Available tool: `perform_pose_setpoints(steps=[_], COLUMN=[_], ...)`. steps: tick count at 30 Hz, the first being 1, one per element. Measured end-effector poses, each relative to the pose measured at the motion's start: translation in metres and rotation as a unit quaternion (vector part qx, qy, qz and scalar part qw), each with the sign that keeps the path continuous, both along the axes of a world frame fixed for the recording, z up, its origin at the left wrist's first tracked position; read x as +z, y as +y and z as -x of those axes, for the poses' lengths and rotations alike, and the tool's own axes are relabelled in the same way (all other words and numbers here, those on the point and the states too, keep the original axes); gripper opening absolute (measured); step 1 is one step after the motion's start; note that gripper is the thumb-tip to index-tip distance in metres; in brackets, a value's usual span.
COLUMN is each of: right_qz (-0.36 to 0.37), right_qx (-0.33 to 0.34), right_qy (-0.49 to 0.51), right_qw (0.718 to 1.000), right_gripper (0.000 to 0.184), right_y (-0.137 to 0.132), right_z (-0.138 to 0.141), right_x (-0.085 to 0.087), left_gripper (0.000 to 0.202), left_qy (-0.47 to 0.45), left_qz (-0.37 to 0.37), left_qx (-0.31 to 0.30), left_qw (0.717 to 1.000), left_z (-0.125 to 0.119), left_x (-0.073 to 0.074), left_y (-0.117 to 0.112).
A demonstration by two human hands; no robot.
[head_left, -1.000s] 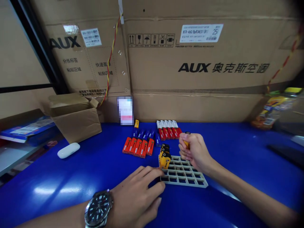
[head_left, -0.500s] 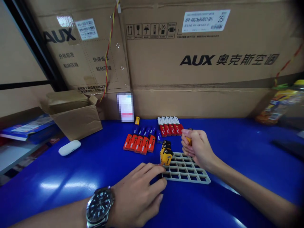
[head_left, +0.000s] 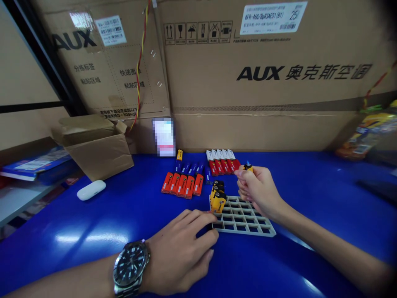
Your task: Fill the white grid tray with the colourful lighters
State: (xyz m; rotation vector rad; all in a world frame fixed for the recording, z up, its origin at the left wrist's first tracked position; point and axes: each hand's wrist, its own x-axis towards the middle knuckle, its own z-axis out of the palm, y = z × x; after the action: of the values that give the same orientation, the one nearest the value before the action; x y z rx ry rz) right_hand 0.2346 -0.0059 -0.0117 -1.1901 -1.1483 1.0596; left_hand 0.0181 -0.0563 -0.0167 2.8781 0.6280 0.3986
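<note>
Yellow battery (head_left: 248,167) pinched in the right hand (head_left: 256,190) over the far edge of one grey grid tray (head_left: 248,221) holding three yellow batteries (head_left: 218,198), the left hand (head_left: 182,252) resting loose-fingered at its near corner, with five orange batteries (head_left: 182,184) and five red-and-white batteries (head_left: 221,165) lying beyond on a blue table (head_left: 93,231).

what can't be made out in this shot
Head view only:
yellow battery: the right hand hides all but its top.
grid tray: the left hand covers its near left corner.
card by the big box: blurred, unreadable.
bag at right: blurred, cut by the edge.
</note>
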Motion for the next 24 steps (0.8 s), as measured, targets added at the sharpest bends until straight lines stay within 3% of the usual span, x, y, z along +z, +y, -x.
perform_pose_setpoints(steps=[4,7,10,13,17,21,24], right_qz=[0.0,-0.014,-0.049,-0.096,-0.162,-0.221,-0.197], right_qx=[0.003,0.045,0.08,0.068,0.048,0.029,0.063], right_qy=[-0.003,0.001,0.038,0.038,-0.066,-0.221,-0.218], right_qw=[1.0,0.999,0.995,0.992,0.983,0.949,0.954], right_gripper=[0.03,0.035,0.045,0.043,0.03,0.016,0.017], right_y=[0.0,-0.001,-0.003,-0.006,-0.01,-0.013,-0.017], right_z=[-0.002,-0.004,-0.002,0.001,-0.001,-0.009,-0.011], right_x=[0.001,0.006,0.014,0.019,0.02,0.022,0.024], left_gripper=[0.023,0.031,0.039,0.042,0.046,0.047,0.043], left_qy=[0.0,-0.007,-0.01,-0.012,-0.016,-0.009,0.0], left_qz=[0.0,-0.007,-0.01,-0.015,-0.012,-0.013,-0.029], left_qx=[-0.003,-0.007,-0.011,-0.01,0.015,0.012,-0.003], left_qw=[1.0,1.0,1.0,1.0,1.0,1.0,1.0], left_z=[0.001,0.001,0.002,0.002,0.002,0.002,0.001], left_x=[0.001,0.0,-0.001,-0.002,-0.002,-0.003,-0.002], left_y=[-0.002,-0.001,-0.001,-0.001,-0.002,-0.003,-0.002])
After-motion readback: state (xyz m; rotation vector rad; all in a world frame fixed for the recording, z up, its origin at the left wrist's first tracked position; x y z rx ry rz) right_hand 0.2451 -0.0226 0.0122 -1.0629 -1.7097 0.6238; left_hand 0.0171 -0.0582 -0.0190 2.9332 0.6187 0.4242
